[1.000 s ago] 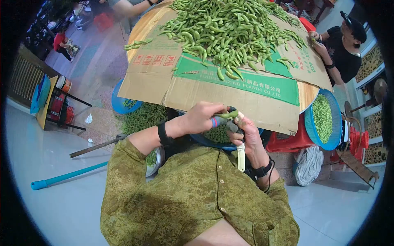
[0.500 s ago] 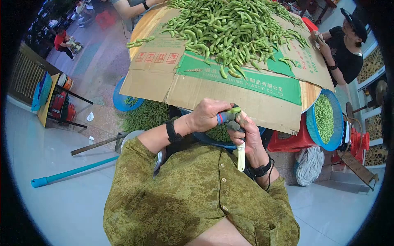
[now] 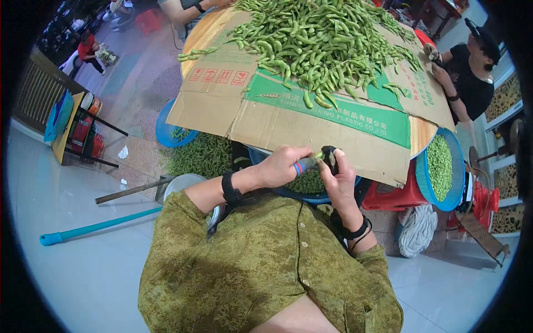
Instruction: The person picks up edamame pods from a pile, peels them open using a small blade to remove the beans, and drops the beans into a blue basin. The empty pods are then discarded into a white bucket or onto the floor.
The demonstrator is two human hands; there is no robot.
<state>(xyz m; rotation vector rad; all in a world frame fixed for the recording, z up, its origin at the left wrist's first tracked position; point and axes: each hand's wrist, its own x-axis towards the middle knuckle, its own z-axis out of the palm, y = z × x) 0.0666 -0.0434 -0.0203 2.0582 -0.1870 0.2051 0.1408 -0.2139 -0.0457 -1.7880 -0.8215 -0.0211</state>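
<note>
At L hand (image 3: pixel 277 168) fingertips, grip clamped on pod (image 3: pixel 318 155); R hand (image 3: pixel 343 180) just beside, can't tell if closed. Room btwn wrists over bean bowl (image 3: pixel 317 198). Near edge of cardboard (image 3: pixel 327 132) close ahead. Vs 0.5 s ago, pale handle's out of view under R hand. Dark bit (image 3: pixel 328 152) at R fingers unclear; bowl partly hidden; pod heap (image 3: pixel 316 50) cut off up top.

Pods (image 3: pixel 316 50) on cardboard (image 3: pixel 311 127); beans (image 3: pixel 440 166) in basin (image 3: pixel 458 178) right.
</note>
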